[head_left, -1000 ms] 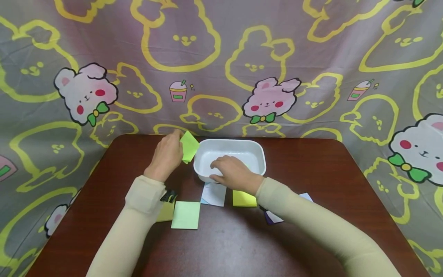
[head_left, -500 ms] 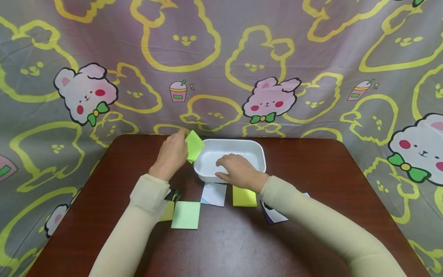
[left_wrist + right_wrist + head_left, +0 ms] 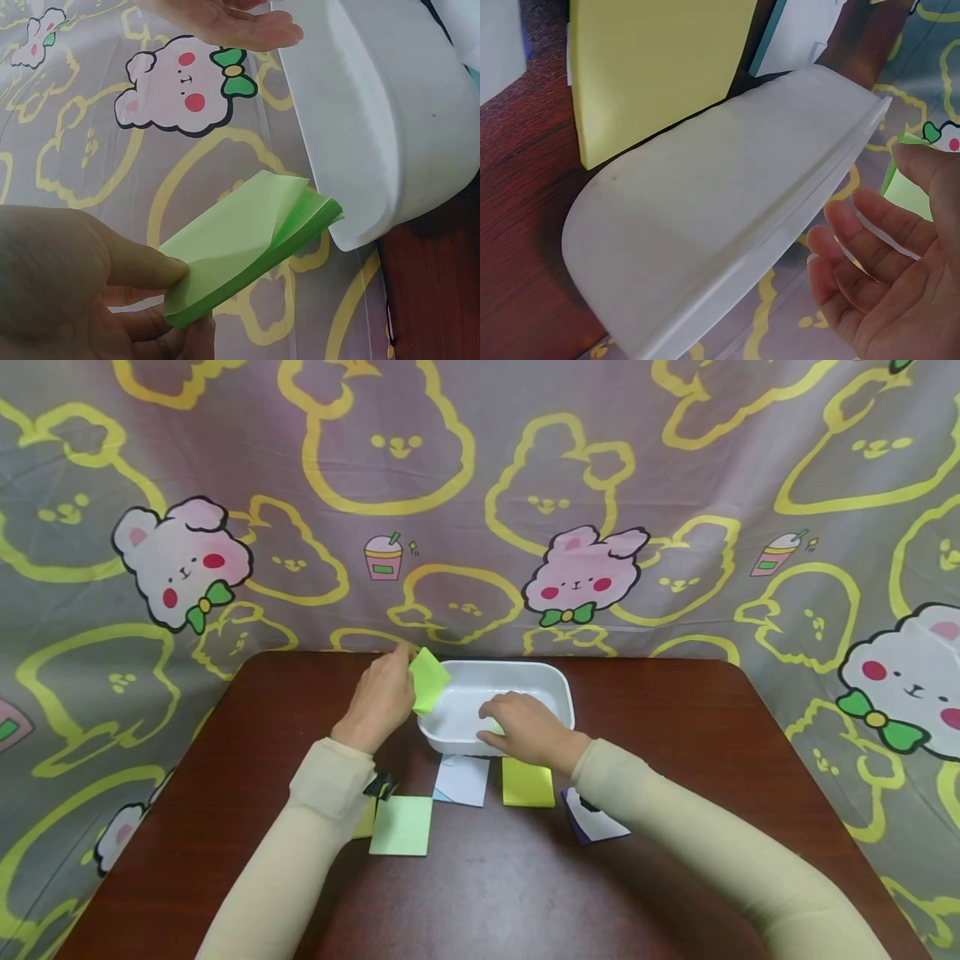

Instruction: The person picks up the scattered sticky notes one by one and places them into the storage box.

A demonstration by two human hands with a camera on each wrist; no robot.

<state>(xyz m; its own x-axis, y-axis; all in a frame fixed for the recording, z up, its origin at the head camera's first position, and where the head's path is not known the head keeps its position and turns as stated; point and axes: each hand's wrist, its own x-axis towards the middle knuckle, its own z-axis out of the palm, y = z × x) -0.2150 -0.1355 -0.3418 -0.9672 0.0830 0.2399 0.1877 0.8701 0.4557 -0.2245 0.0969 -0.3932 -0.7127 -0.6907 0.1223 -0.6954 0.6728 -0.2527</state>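
My left hand [image 3: 381, 697] pinches a bright green sticky-note pad [image 3: 240, 251] between thumb and fingers. The pad is tilted at the left rim of the white box [image 3: 442, 742], its top sheets lifted apart at one corner. My right hand [image 3: 889, 262] hovers over the box with fingers loosely bent and thumb apart from them. A pale green patch [image 3: 492, 725] shows in the gap between its thumb and fingers in the head view. The right wrist view shows a light green pad [image 3: 909, 193] behind the thumb, partly hidden by the hand.
On the brown table [image 3: 495, 893], in front of the box, lie a mint-green pad [image 3: 401, 827], a white-blue pad [image 3: 462, 782], a yellow pad [image 3: 528, 783] and a white-purple pad [image 3: 596, 821]. A darker yellow pad [image 3: 365, 822] sits partly under the left wrist. Patterned cloth [image 3: 450, 485] hangs behind.
My left hand has carried the green pad to the right, over the box's left rim. My right hand has shifted a little to the right above the box.
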